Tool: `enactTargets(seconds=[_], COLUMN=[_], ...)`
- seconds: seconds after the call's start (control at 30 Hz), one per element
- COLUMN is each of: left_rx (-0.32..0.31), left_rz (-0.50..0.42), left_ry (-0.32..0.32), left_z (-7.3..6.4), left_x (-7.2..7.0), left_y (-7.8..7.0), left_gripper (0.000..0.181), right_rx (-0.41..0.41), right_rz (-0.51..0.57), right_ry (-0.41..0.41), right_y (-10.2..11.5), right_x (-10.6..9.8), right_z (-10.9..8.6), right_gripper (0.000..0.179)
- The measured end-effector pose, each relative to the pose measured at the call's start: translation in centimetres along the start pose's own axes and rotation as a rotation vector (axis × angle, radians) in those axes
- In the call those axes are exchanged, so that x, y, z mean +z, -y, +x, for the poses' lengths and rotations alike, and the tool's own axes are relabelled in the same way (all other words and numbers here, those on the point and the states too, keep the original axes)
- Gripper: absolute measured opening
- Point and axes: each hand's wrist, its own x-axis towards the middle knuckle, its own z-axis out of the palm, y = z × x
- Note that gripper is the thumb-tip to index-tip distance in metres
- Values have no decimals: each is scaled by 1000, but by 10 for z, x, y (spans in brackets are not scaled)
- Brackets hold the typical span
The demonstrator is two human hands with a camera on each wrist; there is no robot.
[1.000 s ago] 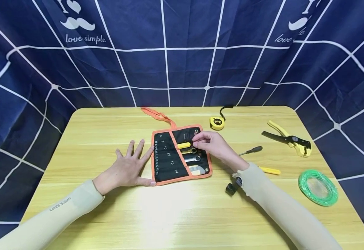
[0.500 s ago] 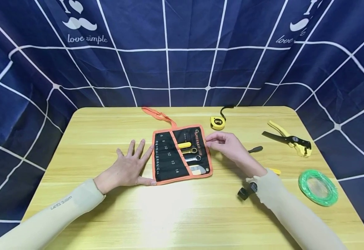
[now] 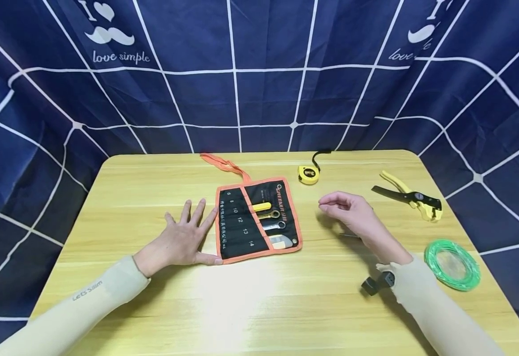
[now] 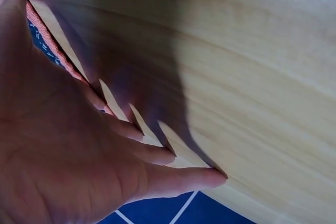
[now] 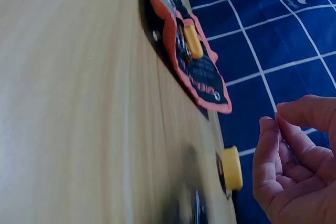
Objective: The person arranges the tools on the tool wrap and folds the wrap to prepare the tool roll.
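A black tool pouch with orange edging lies spread on the table. Its pocket holds a yellow-handled tool, a brass-toned wrench, a silver wrench and a pale, round-ended piece. My left hand rests flat with fingers spread, thumb and forefinger at the pouch's left edge. To the right of the pouch, my right hand hovers over the table, fingers loosely curled and thumb near the forefinger, holding nothing. A thin metal shaft shows beneath it, the rest hidden by the hand.
A yellow tape measure sits behind the right hand. Farther right lie yellow-and-black cutters and a coil of green wire. An orange strap trails from the pouch toward the back edge. A blue checked curtain surrounds the table.
My right hand has drawn away rightward from the pouch, past its right edge, uncovering the printed lettering. The screwdriver handle and the loose yellow tool are now hidden by that arm. My left hand stays put.
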Motion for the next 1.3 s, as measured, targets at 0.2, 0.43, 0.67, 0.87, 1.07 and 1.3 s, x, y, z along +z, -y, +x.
enactTargets(seconds=[0.2, 0.43, 0.67, 0.87, 1.07, 1.3], left_rx=[-3, 8, -2, 5, 0, -8], left_rz=[34, 52, 34, 24, -5, -22], left_ry=[-1, -37, -25, -10, -4, 28], left_z=[1, 0, -1, 1, 0, 0], left_x=[1, 3, 2, 1, -3, -8], left_y=[0, 0, 1, 0, 0, 0], left_gripper=[132, 131, 135, 135, 135, 136], right_rx=[-17, -24, -33, -17, 33, 72], right_rz=[10, 31, 66, 59, 2, -56], right_ry=[-21, -62, -112, -145, -194, -203], right_y=[-10, -25, -45, -62, -75, -81], right_x=[-16, -36, -57, -76, -86, -91], right_z=[-15, -34, -50, -68, -78, -86], right_gripper=[41, 37, 27, 18, 18, 15])
